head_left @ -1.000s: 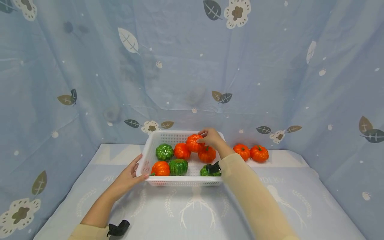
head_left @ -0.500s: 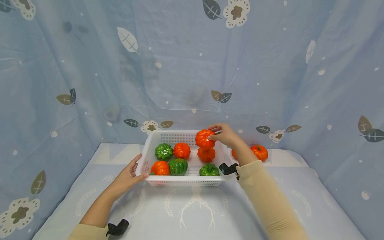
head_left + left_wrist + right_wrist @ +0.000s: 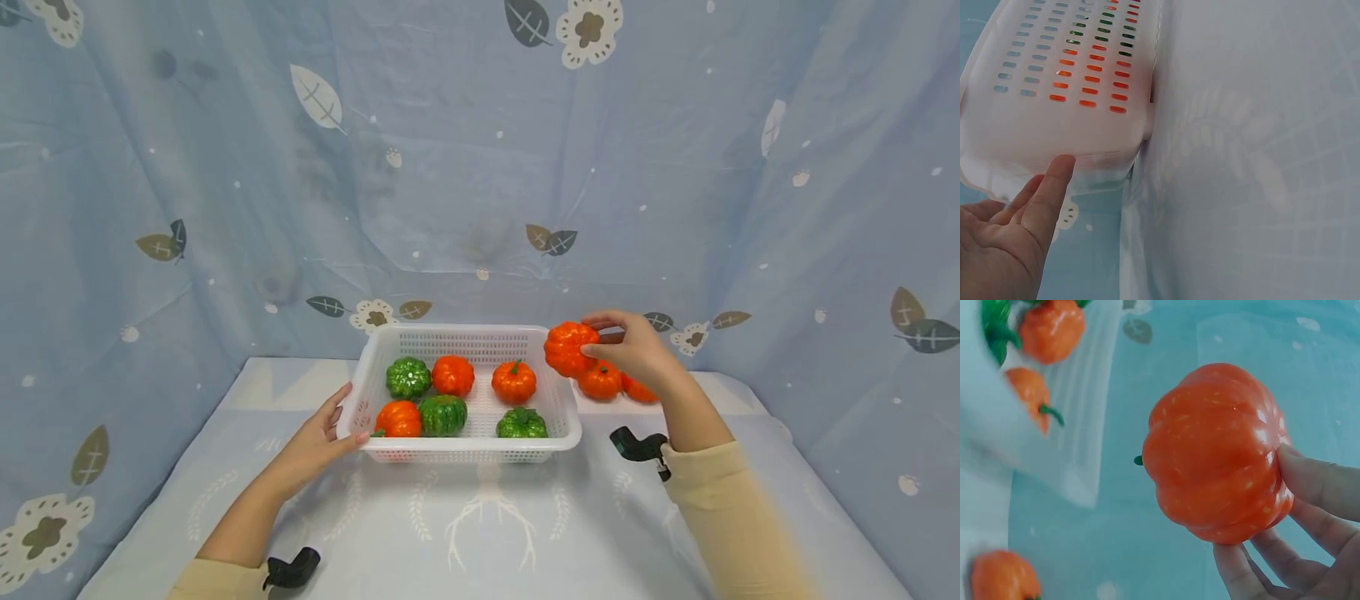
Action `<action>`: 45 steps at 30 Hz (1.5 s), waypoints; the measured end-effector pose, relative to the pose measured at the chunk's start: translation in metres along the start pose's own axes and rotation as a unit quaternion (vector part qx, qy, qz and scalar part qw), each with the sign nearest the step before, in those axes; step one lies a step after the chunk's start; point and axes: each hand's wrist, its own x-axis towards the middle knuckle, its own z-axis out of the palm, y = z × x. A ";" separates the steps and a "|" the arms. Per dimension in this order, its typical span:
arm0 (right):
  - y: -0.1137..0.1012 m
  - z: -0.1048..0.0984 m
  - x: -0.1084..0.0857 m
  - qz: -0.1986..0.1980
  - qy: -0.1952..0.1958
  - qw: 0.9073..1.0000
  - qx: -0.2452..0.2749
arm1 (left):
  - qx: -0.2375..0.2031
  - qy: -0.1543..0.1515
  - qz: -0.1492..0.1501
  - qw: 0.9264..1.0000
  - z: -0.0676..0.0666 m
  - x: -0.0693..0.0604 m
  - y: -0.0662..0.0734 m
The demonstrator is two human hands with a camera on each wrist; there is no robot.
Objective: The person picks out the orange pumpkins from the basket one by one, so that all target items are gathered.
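My right hand [image 3: 630, 346] holds a small orange-red pumpkin [image 3: 570, 350] between thumb and fingers, raised over the basket's right rim. Its short green stem points away from the palm in the right wrist view. At the left end of the white plastic basket [image 3: 472, 446], my left hand [image 3: 311, 446] touches the rim and wall with extended fingers; its thumb lies at the front left corner. Inside the basket sit a shiny green pumpkin [image 3: 408, 377], a red-orange one [image 3: 453, 375], a striped green one [image 3: 443, 415], and several others.
Beyond the basket's right side, two orange pumpkins [image 3: 600, 382] lie on the cloth-covered table [image 3: 487, 525], partly hidden by my right hand and the held pumpkin. A patterned blue curtain [image 3: 480, 167] hangs behind and at both sides.
My right hand has carried the pumpkin rightward from above the basket's middle to its right rim, uncovering the orange pumpkin beneath. The left hand stays at the basket's left end.
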 end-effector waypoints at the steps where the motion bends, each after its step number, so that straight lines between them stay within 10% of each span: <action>1: 0.002 -0.004 -0.005 0.003 0.006 1.000 -0.004 | -0.003 0.000 0.002 1.000 0.000 0.000 0.000; 25: 0.090 -0.081 -0.065 0.001 0.117 0.990 -0.080 | -0.021 -0.010 0.013 1.000 -0.001 -0.001 -0.001; 45: 0.180 -0.088 -0.043 0.088 0.125 0.980 -0.127 | -0.035 -0.013 0.010 0.999 -0.002 0.000 0.000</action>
